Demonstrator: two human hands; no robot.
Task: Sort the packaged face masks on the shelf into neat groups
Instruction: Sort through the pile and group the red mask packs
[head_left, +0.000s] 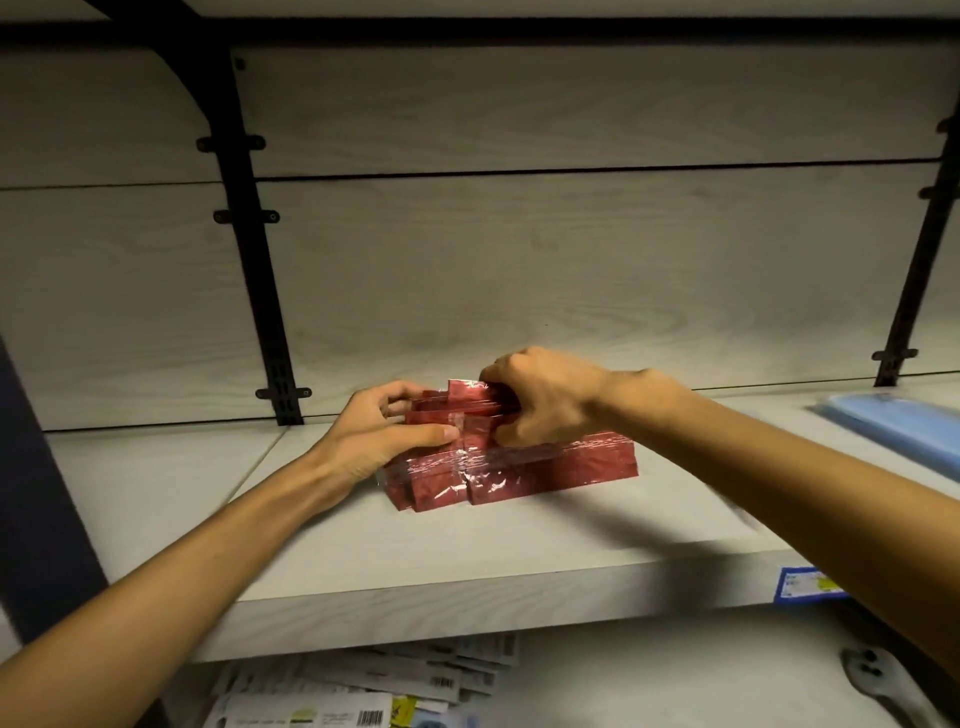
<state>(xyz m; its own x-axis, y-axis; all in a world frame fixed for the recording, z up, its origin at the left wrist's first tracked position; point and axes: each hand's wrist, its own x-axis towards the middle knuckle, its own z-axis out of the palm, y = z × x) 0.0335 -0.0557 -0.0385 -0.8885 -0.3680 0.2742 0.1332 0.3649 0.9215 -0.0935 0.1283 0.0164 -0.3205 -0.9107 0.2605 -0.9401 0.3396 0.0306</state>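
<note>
A pile of red face mask packs (524, 470) in clear wrapping lies on the pale wooden shelf (415, 551). On top of it sits a smaller bundle of red packs (457, 408). My left hand (384, 431) grips the left end of that upper bundle, thumb along its front. My right hand (540, 397) is curled over its right end, fingers pinching the wrapping at the top. Both hands hold the same bundle above the lower pile.
A pack of light blue masks (898, 421) lies at the shelf's right end. Black upright brackets (260, 291) run up the back panel. A blue price label (805, 584) is on the shelf edge. White packets with barcodes (395, 686) fill the shelf below.
</note>
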